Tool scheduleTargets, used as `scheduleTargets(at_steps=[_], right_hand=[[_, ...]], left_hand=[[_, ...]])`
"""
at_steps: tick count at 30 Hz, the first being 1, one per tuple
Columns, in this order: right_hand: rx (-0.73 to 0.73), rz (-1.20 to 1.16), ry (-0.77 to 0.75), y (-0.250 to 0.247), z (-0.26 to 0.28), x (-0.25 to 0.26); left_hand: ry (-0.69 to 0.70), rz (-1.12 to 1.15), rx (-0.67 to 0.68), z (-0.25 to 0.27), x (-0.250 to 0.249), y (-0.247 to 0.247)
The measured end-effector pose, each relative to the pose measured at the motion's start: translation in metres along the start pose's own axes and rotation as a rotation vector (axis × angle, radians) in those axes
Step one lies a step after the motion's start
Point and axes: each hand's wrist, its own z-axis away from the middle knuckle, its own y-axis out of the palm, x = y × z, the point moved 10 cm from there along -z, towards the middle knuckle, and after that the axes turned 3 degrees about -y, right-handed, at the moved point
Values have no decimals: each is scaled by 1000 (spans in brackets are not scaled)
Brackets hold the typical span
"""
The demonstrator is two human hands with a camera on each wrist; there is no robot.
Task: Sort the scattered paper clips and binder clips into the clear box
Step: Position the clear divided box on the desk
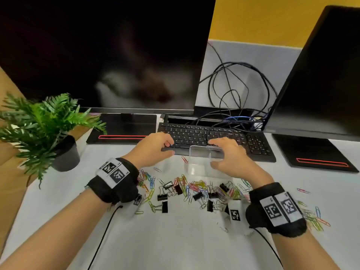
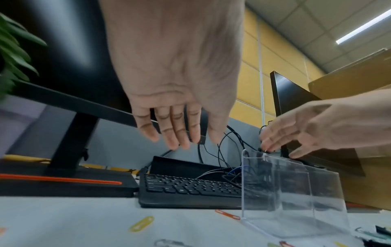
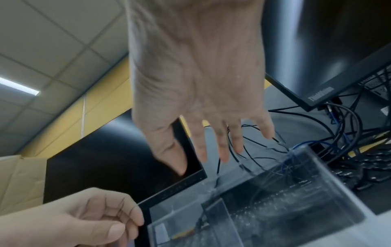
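The clear box [image 1: 200, 162] stands empty on the white desk, just in front of the keyboard; its walls also show in the wrist views [image 2: 296, 200] [image 3: 285, 208]. My right hand [image 1: 213, 152] hovers over the box's right side with fingers spread and straight, holding nothing. My left hand [image 1: 171, 148] hangs left of the box, fingers loosely curled and empty. Coloured paper clips [image 1: 194, 189] and black binder clips [image 1: 162, 196] lie scattered between my wrists. More paper clips [image 1: 315, 219] lie at the right. One red paper clip [image 1: 184, 159] lies by the box's left corner.
A black keyboard [image 1: 233, 139] lies right behind the box. Two dark monitors [image 1: 109, 55] [image 1: 327, 84] stand at the back, with tangled cables [image 1: 237, 98] between them. A potted plant [image 1: 44, 131] stands at the left edge.
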Motion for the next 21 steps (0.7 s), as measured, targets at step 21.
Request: scheduleTargets(at_steps=[21], right_hand=[[-126, 14, 49, -5, 25, -38]], left_hand=[[29, -181, 173, 21, -24, 24]])
